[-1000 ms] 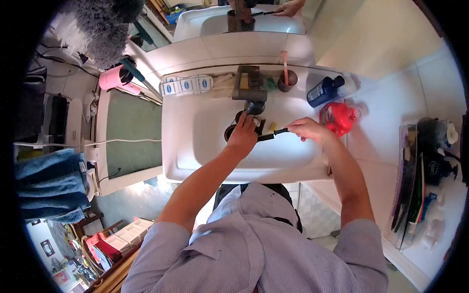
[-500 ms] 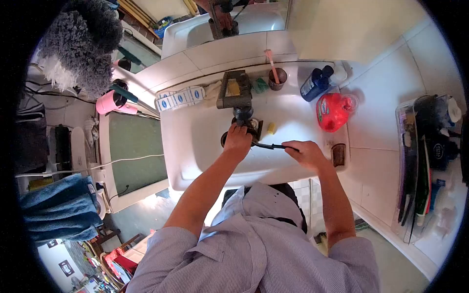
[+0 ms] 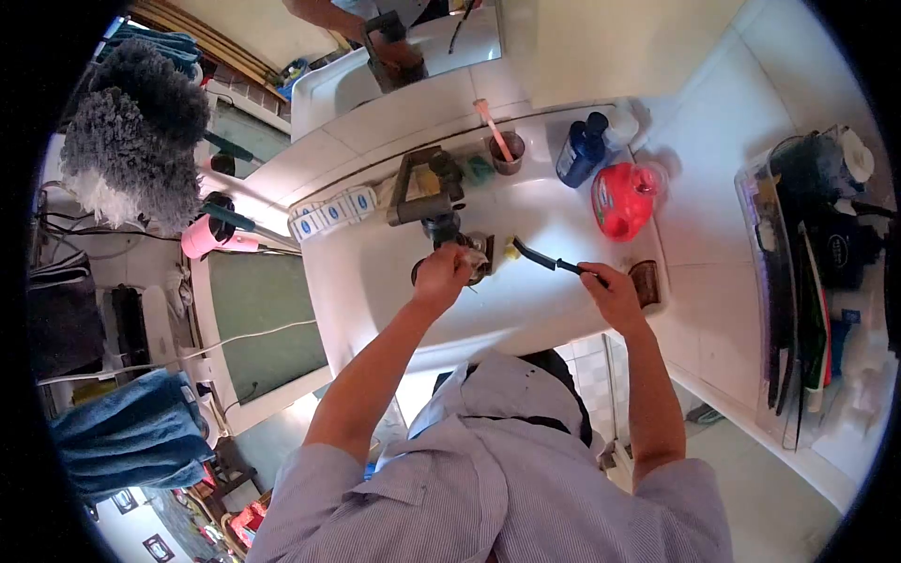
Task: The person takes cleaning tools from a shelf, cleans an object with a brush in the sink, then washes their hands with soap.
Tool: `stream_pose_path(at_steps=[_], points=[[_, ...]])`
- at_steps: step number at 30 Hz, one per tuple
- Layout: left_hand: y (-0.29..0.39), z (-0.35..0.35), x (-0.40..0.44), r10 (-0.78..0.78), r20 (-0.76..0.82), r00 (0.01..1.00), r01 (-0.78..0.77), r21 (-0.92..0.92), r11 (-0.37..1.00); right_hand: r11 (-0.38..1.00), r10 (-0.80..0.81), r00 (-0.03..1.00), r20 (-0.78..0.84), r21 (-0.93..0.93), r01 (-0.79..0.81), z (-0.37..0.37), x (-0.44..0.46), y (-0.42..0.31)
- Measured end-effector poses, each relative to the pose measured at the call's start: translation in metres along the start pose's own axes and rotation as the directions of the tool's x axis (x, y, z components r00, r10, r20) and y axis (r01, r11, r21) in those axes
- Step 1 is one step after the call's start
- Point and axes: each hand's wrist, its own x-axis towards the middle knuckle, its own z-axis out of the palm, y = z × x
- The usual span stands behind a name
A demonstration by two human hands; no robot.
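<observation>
A dark grey appliance with a squared loop handle [image 3: 404, 188] stands tilted in the white sink [image 3: 375, 314]. My left hand [image 3: 441, 279] is closed around its lower part, and something pale shows by the fingertips. What the fingers cover is hidden. My right hand [image 3: 612, 296] grips a slim black brush [image 3: 554, 262] with a curved head. The brush's tip is at a small yellow block [image 3: 511, 250] lying in the sink, apparently touching it.
Along the sink's back stand a brown cup [image 3: 508, 161] with a pink toothbrush, a dark blue bottle [image 3: 580, 150] and a red bottle [image 3: 623, 202]. A brown dish [image 3: 644, 283] sits at the right rim. A grey duster [image 3: 136, 141] and pink hair dryer [image 3: 211, 235] hang left.
The brush has swung away from the appliance to the yellow block, and my right hand has shifted slightly right. The appliance is tilted more, with its handle further left; the view has turned slightly.
</observation>
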Motion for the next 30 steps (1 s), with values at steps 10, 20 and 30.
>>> stream_pose_path(at_steps=[10, 20, 30], points=[[0.019, -0.037, -0.013, -0.587, 0.236, 0.774, 0.439, -0.868, 0.23, 0.996, 0.076, 0.997, -0.026, -0.041, -0.077, 0.004, 0.003, -0.007], [-0.04, -0.095, -0.093, -0.748, 0.164, 0.643, 0.359, -0.928, 0.104, 0.996, -0.092, 0.996, -0.009, -0.02, 0.092, 0.019, 0.015, -0.006], [-0.148, 0.002, -0.113, -0.714, 0.028, 0.7, 0.688, -0.298, 0.662, 0.853, -0.253, 0.92, 0.301, -0.38, 0.358, 0.067, 0.054, -0.111]])
